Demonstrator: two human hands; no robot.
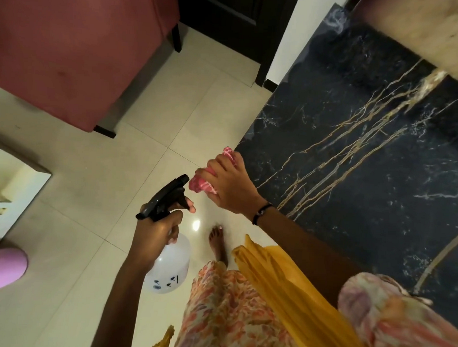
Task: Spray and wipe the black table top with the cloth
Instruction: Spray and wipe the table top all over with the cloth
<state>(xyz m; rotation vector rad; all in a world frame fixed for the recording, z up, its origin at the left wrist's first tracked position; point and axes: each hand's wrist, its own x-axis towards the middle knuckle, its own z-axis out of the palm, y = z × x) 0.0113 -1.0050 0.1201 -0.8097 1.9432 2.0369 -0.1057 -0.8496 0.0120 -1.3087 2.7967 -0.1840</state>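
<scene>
We hold the spray bottle in our left hand, fingers wrapped around its neck just under the black trigger head, with one finger hooked over the trigger. The bottle's white body hangs below the hand, above the floor, and the nozzle points up toward the cloth. Our right hand is clamped on the red and white cloth, bunched in the fingers, right at the near corner of the surface. Whether the cloth touches the surface edge we cannot tell. The two hands are close together but not touching. The surface is black with gold and white veins and runs off to the right. A dark band circles our right wrist. Below the hands we see a bare foot on the pale tiles, floral clothing and a yellow scarf. A red sofa stands at upper left.
</scene>
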